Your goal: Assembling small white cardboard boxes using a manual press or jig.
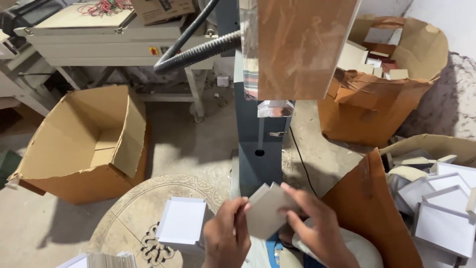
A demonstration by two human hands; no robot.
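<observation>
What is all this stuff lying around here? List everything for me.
Grey card piece: one, grey, held in both hands.
White box tray: one, white, on the round patterned table.
Open carton: one, brown, on the floor at left.
Paper sack: one, brown, upper right, holding card scraps.
White trays: several, white, piled at right.
Machine column: one, blue-grey, centre.
Hose: one, black, top centre.
Left hand: on the card's left edge.
Right hand: on the card's right side.

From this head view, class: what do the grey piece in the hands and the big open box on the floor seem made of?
Grey piece: probably stiff greyboard, matte, flat, clean-cut edges. Open box: brown corrugated cardboard, dull, with creased flaps.
</observation>
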